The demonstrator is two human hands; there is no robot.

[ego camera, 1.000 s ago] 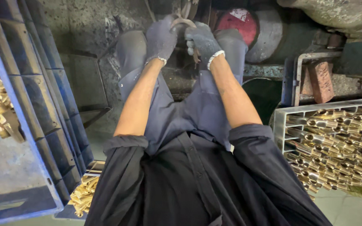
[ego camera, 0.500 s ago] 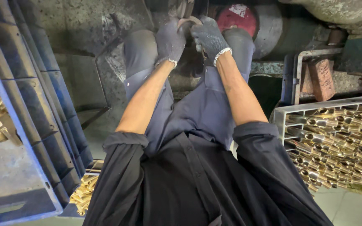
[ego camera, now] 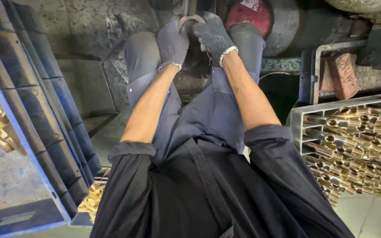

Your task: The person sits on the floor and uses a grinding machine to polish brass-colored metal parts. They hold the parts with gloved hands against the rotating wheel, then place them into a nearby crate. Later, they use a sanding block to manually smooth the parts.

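Our gloved left hand (ego camera: 173,43) and right hand (ego camera: 214,37) both pinch a curved metal piece (ego camera: 190,20) above our knees, beside a crate of brass fittings (ego camera: 353,150).

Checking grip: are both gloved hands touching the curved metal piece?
Touching. Head view shows the left hand and right hand both closed around the curved metal piece, no gap.
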